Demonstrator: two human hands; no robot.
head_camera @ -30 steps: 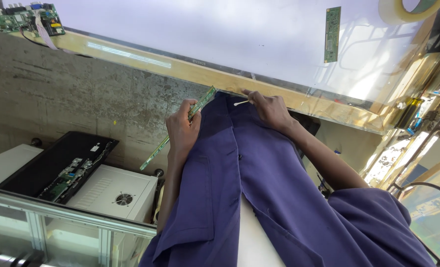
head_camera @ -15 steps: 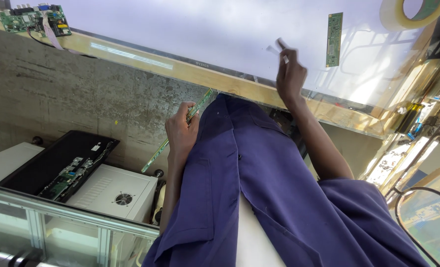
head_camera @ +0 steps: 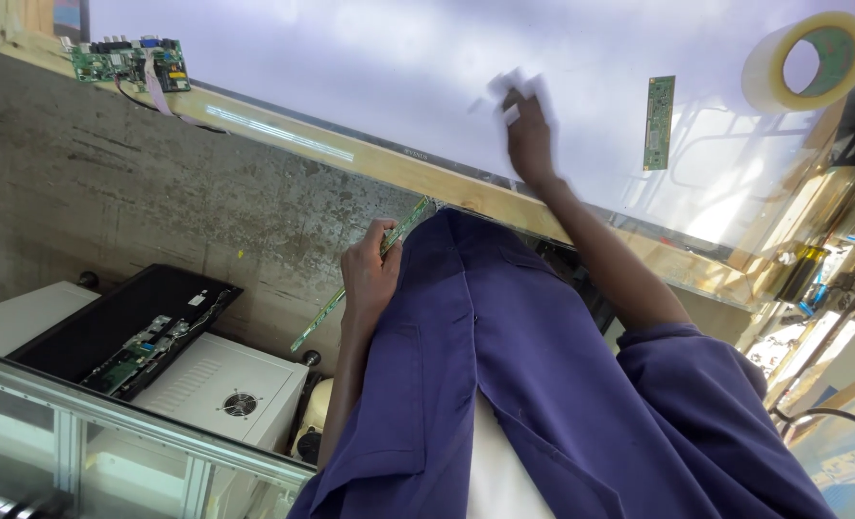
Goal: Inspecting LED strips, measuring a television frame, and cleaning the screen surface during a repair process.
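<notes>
Green and thin, the long circuit strip (head_camera: 365,272) sits pinched in my left hand (head_camera: 370,279), held low against the purple coat (head_camera: 504,384), off the white tabletop (head_camera: 370,86). My right hand (head_camera: 528,135) reaches over the tabletop, fingers closed on a blurred white scrap (head_camera: 514,91). A small green board (head_camera: 659,122) and tape roll (head_camera: 805,60) lie beyond.
</notes>
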